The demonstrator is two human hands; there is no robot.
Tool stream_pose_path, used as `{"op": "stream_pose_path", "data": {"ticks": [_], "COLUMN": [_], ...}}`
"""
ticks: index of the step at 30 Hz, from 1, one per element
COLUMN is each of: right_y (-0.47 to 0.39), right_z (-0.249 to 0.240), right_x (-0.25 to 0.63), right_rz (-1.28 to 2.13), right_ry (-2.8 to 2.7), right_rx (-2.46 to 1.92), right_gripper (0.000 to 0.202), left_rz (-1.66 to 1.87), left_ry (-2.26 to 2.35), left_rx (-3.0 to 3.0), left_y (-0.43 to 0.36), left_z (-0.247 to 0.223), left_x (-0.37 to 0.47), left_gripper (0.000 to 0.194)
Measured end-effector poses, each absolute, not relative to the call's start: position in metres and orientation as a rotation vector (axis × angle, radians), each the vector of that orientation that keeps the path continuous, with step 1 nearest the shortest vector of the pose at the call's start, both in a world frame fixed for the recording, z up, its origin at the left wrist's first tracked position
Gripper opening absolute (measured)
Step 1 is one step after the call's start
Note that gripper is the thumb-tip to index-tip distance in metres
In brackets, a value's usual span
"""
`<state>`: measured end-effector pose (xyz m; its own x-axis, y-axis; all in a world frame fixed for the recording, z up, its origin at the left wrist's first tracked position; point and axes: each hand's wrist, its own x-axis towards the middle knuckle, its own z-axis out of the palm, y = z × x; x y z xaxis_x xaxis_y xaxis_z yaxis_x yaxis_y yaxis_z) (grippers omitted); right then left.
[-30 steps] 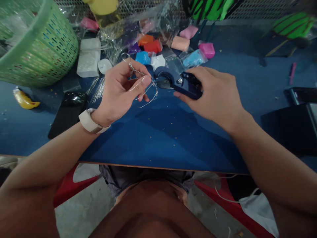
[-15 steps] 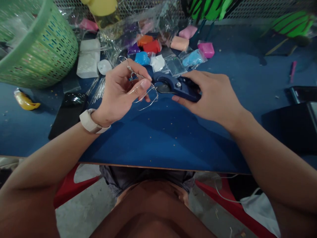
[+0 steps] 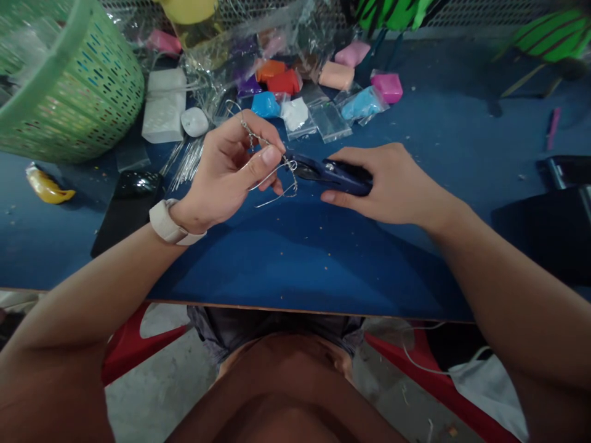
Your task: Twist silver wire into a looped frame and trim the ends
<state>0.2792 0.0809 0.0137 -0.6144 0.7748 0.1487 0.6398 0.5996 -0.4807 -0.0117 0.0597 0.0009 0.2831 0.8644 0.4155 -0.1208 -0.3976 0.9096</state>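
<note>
Between the thumb and fingers of my left hand [image 3: 240,163] is a piece of twisted silver wire [image 3: 295,179], with loops and loose ends sticking out on both sides. My right hand [image 3: 392,184] is wrapped round the handles of dark blue pruning shears [image 3: 330,172]. The jaws of the shears point left and meet the wire just beside my left fingertips. Whether the blades are fully closed on the wire, I cannot tell. Both hands are held above the blue table [image 3: 295,258].
Packets of coloured clay [image 3: 284,82] lie beyond my hands. At the left are a green basket [image 3: 106,86], a black phone [image 3: 127,212], a bundle of straight wires [image 3: 187,166] and a yellow packet [image 3: 48,184]. A dark box [image 3: 545,234] stands at the right.
The shears have turned in my right hand, so they show more edge-on, and their jaws have come against the wire. My right hand has dropped slightly. My left hand keeps its hold.
</note>
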Motion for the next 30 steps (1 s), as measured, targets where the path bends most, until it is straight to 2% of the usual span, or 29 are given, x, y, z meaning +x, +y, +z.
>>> {"op": "stream_pose_path", "data": {"ticks": [5,14,20,26,30], "right_y": [0.079,0.081,0.08,0.081,0.083], "right_z": [0.015,0.024,0.022,0.02,0.023], "right_x": [0.277,0.283,0.283,0.284,0.285], "right_rz": [0.565,0.771,0.672,0.645,0.659], "right_ry": [-2.465,-2.452,-2.468,-2.499,-2.535], "right_rx": [-1.121,-1.033,-1.059,-1.069,-1.08], "right_gripper": [0.039,0.04,0.039,0.039,0.04], "left_rz": [1.267,1.367,1.377,1.361,1.353], "left_ry": [0.689,0.557,0.573,0.65,0.584], "left_rx": [1.607,1.646,1.719,1.735,1.744], "left_y": [0.064,0.067,0.065,0.061,0.061], "left_z": [-0.001,-0.005,-0.003,-0.001,0.0], "left_x": [-0.013,-0.013,-0.015,-0.016,-0.016], "left_gripper": [0.047,0.027,0.022,0.027,0.016]}}
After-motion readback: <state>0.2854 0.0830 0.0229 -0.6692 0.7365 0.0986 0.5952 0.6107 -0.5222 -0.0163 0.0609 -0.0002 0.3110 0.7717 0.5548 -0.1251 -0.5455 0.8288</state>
